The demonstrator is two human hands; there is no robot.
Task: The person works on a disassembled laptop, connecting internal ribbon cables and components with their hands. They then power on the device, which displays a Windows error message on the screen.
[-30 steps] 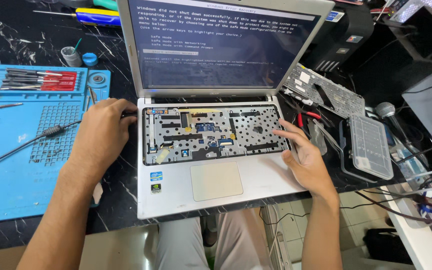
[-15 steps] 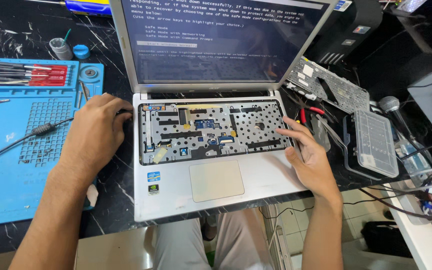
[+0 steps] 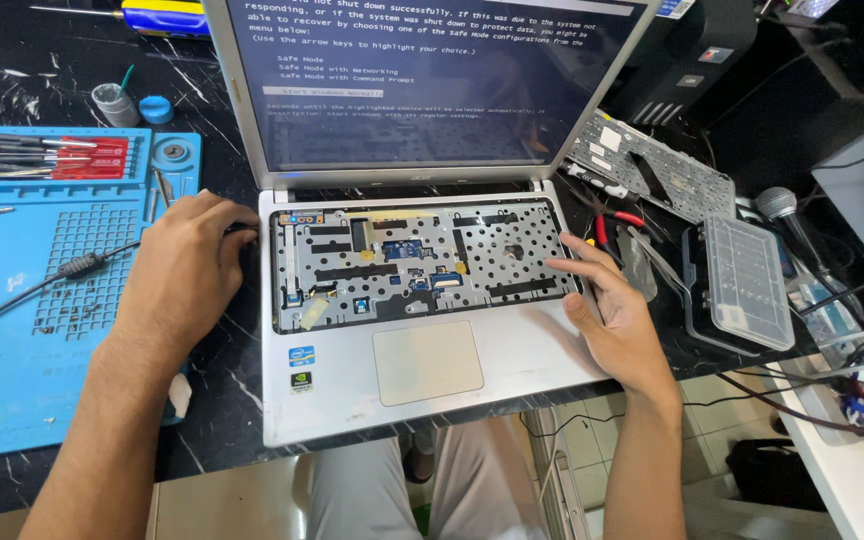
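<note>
While the silver laptop lies open on the dark marbled worktop, its keyboard is out and the perforated metal tray beneath shows bare, with a small blue circuit board and flat cables near its middle. Compared with a second ago, very little has moved on the machine itself: the lit screen shows the same white text on dark, and the touchpad sits untouched near the front edge. What has shifted is mostly the view, which has drawn closer and slid left, so the laptop fills more of the frame. The left hand stays at the far left corner of the base, fingers curled over the edge; whether it grips something small there I cannot tell, as the fingertips are hidden. The right hand has kept its place too, loosely open, fingers spread and resting on the right rim of the tray, holding nothing. So both hands seem to be steadying the base, not working any part loose. Right of the laptop lie red-handled pliers, the removed keyboard face down farther off, and a clear plastic parts box. To the left a blue work mat carries a row of screwdrivers, with a cable trailing across it.
</note>
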